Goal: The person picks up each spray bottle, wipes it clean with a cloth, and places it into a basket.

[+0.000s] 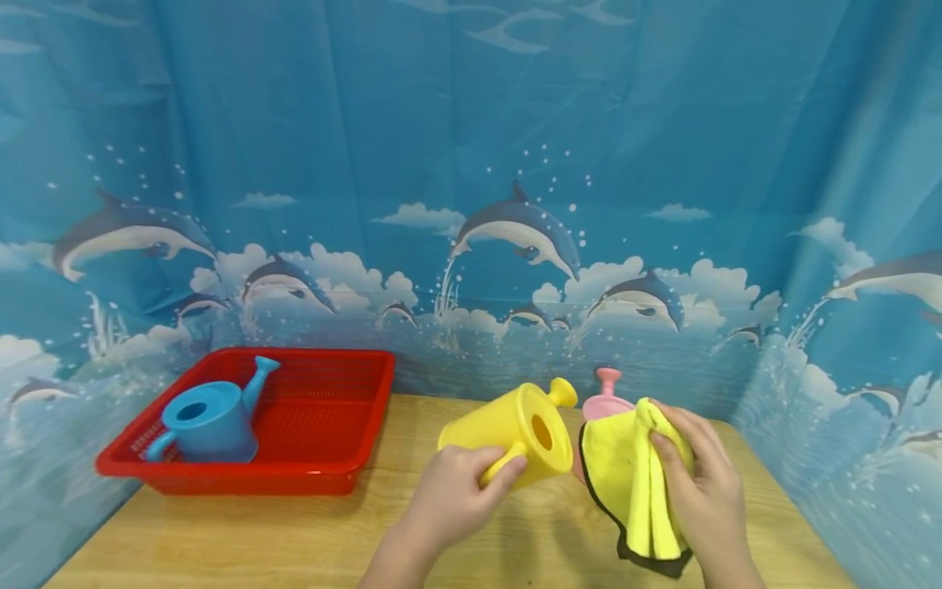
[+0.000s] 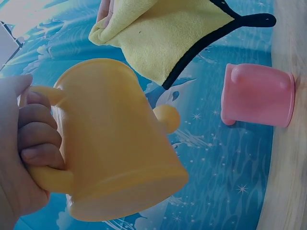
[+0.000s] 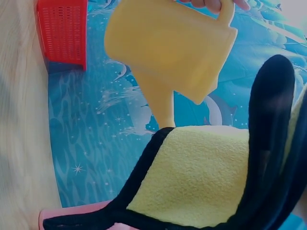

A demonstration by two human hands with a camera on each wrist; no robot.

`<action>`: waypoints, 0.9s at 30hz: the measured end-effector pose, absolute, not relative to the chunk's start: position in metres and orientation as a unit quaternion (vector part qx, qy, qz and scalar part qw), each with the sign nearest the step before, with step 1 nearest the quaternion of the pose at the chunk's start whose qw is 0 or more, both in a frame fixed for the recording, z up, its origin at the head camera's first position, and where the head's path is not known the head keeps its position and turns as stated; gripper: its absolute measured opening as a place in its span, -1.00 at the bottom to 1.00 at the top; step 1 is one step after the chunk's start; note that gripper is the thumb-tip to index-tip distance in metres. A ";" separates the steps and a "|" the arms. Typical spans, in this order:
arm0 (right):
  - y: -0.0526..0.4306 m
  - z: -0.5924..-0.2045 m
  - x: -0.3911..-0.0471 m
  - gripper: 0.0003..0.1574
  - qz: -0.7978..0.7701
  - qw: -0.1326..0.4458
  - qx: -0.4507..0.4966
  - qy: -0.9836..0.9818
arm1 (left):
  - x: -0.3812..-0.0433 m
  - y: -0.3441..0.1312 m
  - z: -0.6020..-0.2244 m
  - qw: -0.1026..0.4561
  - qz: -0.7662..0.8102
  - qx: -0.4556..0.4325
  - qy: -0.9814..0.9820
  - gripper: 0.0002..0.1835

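Observation:
My left hand grips the handle of a yellow watering can, which is raised off the table and tilted with its top opening turned to the right. In the left wrist view the fingers wrap round that handle. My right hand pinches a folded yellow cloth with a black edge, just right of the can. Behind the cloth stands a pink watering can, partly hidden in the head view. The left wrist view shows the pink can on the table, apart from both hands.
At the left of the wooden table sits a red basket with a blue watering can inside. A blue curtain printed with dolphins hangs behind and along the sides of the table.

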State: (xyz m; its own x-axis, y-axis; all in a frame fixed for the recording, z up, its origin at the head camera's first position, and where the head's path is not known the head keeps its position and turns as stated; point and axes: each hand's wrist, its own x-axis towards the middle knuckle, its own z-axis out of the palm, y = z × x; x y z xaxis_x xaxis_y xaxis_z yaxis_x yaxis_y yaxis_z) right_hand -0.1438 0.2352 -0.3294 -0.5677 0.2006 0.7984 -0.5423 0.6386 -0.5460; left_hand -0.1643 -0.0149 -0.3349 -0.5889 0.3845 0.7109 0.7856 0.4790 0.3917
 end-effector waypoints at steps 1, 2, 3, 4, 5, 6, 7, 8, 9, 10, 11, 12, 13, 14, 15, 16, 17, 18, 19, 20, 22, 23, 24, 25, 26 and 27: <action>0.235 -0.329 -0.144 -0.53 0.413 0.452 0.113 -0.783 | -0.164 -0.015 -0.335 0.279 -0.356 -0.362 -0.815 -0.59; 0.235 -0.329 -0.144 -0.53 0.414 0.453 0.117 -0.781 | -0.164 -0.014 -0.336 0.281 -0.350 -0.366 -0.815 -0.58; 0.235 -0.329 -0.144 -0.53 0.415 0.453 0.118 -0.780 | -0.165 -0.014 -0.336 0.286 -0.343 -0.371 -0.814 -0.58; 0.235 -0.329 -0.144 -0.53 0.414 0.453 0.119 -0.780 | -0.165 -0.014 -0.336 0.294 -0.334 -0.378 -0.812 -0.57; 0.235 -0.328 -0.144 -0.53 0.414 0.454 0.121 -0.780 | -0.165 -0.013 -0.337 0.301 -0.326 -0.386 -0.809 -0.56; 0.235 -0.329 -0.144 -0.53 0.412 0.453 0.121 -0.781 | -0.165 -0.013 -0.337 0.305 -0.321 -0.394 -0.805 -0.56; 0.235 -0.329 -0.144 -0.54 0.412 0.451 0.117 -0.783 | -0.165 -0.012 -0.337 0.309 -0.317 -0.402 -0.802 -0.56; 0.235 -0.329 -0.144 -0.54 0.413 0.448 0.110 -0.785 | -0.165 -0.012 -0.338 0.311 -0.313 -0.410 -0.798 -0.55; 0.236 -0.329 -0.144 -0.55 0.416 0.445 0.105 -0.786 | -0.165 -0.012 -0.338 0.313 -0.308 -0.420 -0.795 -0.55; 0.236 -0.330 -0.144 -0.55 0.420 0.439 0.097 -0.788 | -0.165 -0.012 -0.337 0.316 -0.299 -0.429 -0.792 -0.55; 0.237 -0.330 -0.144 -0.56 0.422 0.435 0.089 -0.790 | -0.165 -0.011 -0.338 0.318 -0.290 -0.440 -0.788 -0.56; 0.238 -0.330 -0.144 -0.56 0.423 0.432 0.080 -0.792 | -0.165 -0.011 -0.338 0.321 -0.279 -0.450 -0.785 -0.55; 0.239 -0.330 -0.144 -0.57 0.422 0.431 0.070 -0.794 | -0.165 -0.011 -0.338 0.328 -0.265 -0.462 -0.781 -0.55; 0.239 -0.330 -0.144 -0.57 0.419 0.432 0.063 -0.796 | -0.165 -0.010 -0.338 0.336 -0.249 -0.472 -0.776 -0.55; 0.240 -0.330 -0.144 -0.57 0.414 0.434 0.057 -0.798 | -0.165 -0.010 -0.338 0.343 -0.235 -0.480 -0.773 -0.55; 0.241 -0.329 -0.144 -0.58 0.407 0.437 0.050 -0.800 | -0.165 -0.009 -0.339 0.347 -0.224 -0.486 -0.770 -0.55; 0.241 -0.329 -0.144 -0.58 0.401 0.440 0.045 -0.802 | -0.164 -0.009 -0.340 0.349 -0.214 -0.491 -0.769 -0.55; 0.241 -0.329 -0.143 -0.58 0.397 0.442 0.043 -0.803 | -0.164 -0.008 -0.340 0.350 -0.206 -0.493 -0.770 -0.55; 0.241 -0.328 -0.143 -0.58 0.394 0.444 0.043 -0.803 | -0.163 -0.007 -0.341 0.350 -0.199 -0.494 -0.771 -0.55; 0.241 -0.328 -0.142 -0.58 0.393 0.445 0.044 -0.804 | -0.162 -0.006 -0.342 0.348 -0.193 -0.493 -0.773 -0.55; 0.239 -0.327 -0.141 -0.56 0.391 0.448 0.063 -0.802 | -0.162 -0.003 -0.343 0.355 -0.180 -0.493 -0.774 -0.55; 0.238 -0.327 -0.140 -0.55 0.388 0.450 0.075 -0.801 | -0.162 -0.002 -0.344 0.364 -0.171 -0.493 -0.771 -0.56; 0.236 -0.327 -0.139 -0.53 0.384 0.453 0.088 -0.800 | -0.162 -0.001 -0.345 0.377 -0.161 -0.495 -0.766 -0.56; 0.234 -0.327 -0.139 -0.51 0.377 0.460 0.106 -0.797 | -0.162 0.000 -0.345 0.390 -0.151 -0.498 -0.760 -0.57; 0.232 -0.328 -0.138 -0.50 0.369 0.468 0.127 -0.793 | -0.162 0.001 -0.346 0.405 -0.141 -0.501 -0.752 -0.57; 0.230 -0.328 -0.137 -0.49 0.362 0.474 0.145 -0.789 | -0.162 0.002 -0.346 0.420 -0.132 -0.503 -0.744 -0.58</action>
